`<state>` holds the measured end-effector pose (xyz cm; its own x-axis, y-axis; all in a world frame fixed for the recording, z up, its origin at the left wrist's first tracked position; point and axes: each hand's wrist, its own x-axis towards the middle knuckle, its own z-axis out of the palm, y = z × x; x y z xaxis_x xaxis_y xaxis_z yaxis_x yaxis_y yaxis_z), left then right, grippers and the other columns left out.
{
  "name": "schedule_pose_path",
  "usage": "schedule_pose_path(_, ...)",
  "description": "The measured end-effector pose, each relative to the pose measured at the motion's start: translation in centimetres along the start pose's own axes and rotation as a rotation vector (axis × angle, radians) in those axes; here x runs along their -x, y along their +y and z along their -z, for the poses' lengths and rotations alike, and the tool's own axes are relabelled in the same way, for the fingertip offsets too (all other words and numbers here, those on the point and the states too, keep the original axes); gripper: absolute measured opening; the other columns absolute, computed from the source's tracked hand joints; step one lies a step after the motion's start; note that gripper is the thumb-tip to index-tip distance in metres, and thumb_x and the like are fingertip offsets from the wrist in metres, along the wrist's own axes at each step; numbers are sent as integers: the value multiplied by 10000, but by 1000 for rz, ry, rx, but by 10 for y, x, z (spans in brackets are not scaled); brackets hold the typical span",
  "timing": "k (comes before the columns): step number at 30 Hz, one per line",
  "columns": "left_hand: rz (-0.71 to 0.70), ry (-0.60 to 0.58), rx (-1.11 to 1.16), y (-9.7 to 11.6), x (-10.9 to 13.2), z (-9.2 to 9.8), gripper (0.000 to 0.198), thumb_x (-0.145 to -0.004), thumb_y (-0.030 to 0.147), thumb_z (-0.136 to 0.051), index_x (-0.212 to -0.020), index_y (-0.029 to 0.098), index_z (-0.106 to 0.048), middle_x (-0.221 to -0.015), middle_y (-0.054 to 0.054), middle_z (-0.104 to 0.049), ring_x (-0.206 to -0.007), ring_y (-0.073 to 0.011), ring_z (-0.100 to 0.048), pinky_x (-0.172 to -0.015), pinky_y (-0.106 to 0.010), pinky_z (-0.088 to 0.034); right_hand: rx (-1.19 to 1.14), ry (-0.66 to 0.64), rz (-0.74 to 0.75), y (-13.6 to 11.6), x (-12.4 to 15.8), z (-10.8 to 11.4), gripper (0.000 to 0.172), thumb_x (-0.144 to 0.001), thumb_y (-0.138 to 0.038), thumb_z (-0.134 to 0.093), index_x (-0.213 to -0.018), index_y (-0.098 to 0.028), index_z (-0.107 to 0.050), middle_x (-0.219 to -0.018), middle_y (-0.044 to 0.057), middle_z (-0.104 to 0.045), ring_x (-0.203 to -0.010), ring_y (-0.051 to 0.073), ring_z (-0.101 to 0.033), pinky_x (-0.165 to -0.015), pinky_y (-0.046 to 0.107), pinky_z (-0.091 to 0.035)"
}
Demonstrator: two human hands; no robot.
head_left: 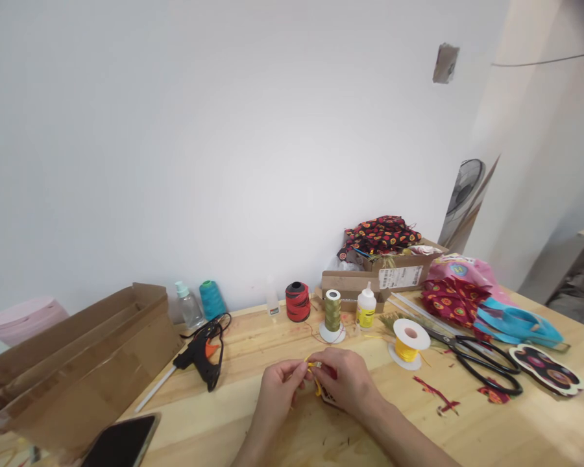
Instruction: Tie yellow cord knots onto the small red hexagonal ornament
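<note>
Close together above the tabletop, my two hands work at a yellow cord (318,388). My left hand (279,392) is closed, with thumb and forefinger pinching the cord near its upper end. Curled over from the other side, my right hand (345,383) grips a small dark-red piece with a pale latticed edge (329,399). The yellow cord runs at this piece, and a loop of it hangs down between the hands. My right fingers cover most of the piece, so its full shape is hidden. A spool of yellow cord (407,351) stands to the right.
Black-handled scissors (489,363) and red fabric scraps (438,397) lie at right. Behind stand a glue bottle (366,308), a green thread spool (332,311) and a red thread cone (298,303). At left are a glue gun (202,357), a cardboard box (102,370) and a phone (121,444).
</note>
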<state>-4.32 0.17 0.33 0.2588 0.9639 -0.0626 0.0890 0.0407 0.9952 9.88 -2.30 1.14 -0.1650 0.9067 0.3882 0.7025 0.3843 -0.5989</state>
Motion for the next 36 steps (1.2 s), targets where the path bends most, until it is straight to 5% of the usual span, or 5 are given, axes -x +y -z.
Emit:
schedule_pose_path(3,-37,23,-15,-2,-2,0,256,-610,320,-564,-743,121,-656,-545,-20,-628,-357,-68,-415,-326,-164,-297,14,73,2,1,-1,0,150,-705,-209,-459,-721,-233,-606,-640,2,-520,-567,112,-469,-508,196,-324)
schedule_pose_path(6,-88,25,-1,-2,-3,1,222,-595,292,-584,-736,140,-663,-634,-44,-675,-560,-149,-556,-505,-221,-422,1,111,12,1,-2,-2,129,-698,-211,-471,-714,-216,-599,-707,11,-488,-589,109,-458,-512,201,-333)
schedule_pose_path(10,-70,53,2,1,-3,2,203,-575,280,-601,-707,141,-668,-703,-59,-688,-680,-202,-585,-661,-300,-438,-32,139,43,-1,-2,-2,114,-682,-178,-483,-699,-207,-593,-732,16,-471,-638,121,-453,-528,214,-345)
schedule_pose_path(24,-139,164,53,5,0,0,294,-551,251,-626,-818,130,-626,-716,-50,-667,-697,-182,-579,-670,-269,-444,-77,143,48,-4,-2,0,124,-681,-151,-473,-698,-195,-588,-734,24,-482,-703,148,-448,-583,248,-357)
schedule_pose_path(36,-139,47,33,8,3,-1,442,-588,262,-598,-999,114,-531,-678,-39,-665,-685,-166,-574,-655,-244,-427,-335,92,-11,0,-5,-5,144,-693,-162,-479,-696,-183,-621,-749,20,-467,-681,121,-456,-526,208,-362)
